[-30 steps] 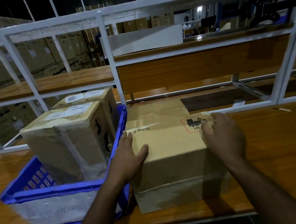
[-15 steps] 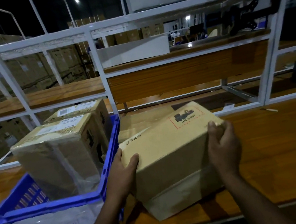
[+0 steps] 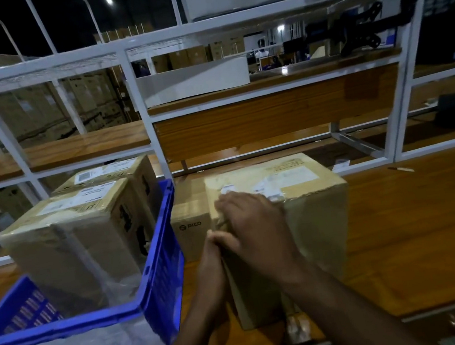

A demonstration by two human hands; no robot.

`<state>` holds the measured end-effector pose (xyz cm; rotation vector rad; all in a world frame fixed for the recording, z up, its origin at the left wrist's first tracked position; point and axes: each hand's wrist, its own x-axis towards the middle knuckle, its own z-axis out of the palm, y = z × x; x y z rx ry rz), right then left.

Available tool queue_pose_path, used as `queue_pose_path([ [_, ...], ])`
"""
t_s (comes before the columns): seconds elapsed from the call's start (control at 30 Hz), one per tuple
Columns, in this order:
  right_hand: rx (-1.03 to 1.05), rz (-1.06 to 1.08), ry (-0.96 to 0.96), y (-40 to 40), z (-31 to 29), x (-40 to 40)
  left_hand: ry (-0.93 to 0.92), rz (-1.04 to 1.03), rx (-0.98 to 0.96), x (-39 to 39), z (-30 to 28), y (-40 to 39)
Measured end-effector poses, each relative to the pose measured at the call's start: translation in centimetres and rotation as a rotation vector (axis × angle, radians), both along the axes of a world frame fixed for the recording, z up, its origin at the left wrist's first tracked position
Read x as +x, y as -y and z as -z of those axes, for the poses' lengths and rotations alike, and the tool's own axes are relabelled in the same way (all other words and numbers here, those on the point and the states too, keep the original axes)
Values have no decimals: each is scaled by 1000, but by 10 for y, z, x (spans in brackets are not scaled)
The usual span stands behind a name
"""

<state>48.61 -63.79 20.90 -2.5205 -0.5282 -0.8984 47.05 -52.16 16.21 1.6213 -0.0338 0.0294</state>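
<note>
dim, warm scene under distant ceiling lamps (image 3: 109, 0), soft blur, bowed wide-angle edges

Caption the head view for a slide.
Left hand and right hand meet at the near corner of a cardboard box on a wooden bench, beside a blue crate holding two boxes.

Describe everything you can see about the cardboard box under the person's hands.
The cardboard box is brown, closed and upright on the wooden table, close beside the blue crate. White labels and clear tape lie on its top; the left face reads PICO; the near face looks glossy. The right hand curls over its near top edge, and the left hand presses its near left corner.
</note>
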Motion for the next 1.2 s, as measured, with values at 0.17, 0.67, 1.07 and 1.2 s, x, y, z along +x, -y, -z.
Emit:
queue_pose_path([
  [0.17, 134, -44, 15, 20, -7, 1, 422, -138, 211, 9, -20, -8],
  [0.67, 177, 212, 158, 94, 20, 20, 1030, -353, 640, 43, -13, 14],
  [1.07, 162, 203, 213, 102, 28, 23, 1045, -424, 591, 48, -6, 18],
  [1.2, 368, 267, 179, 111, 56, 12, 919, -385, 469, 30, 19, 15],
])
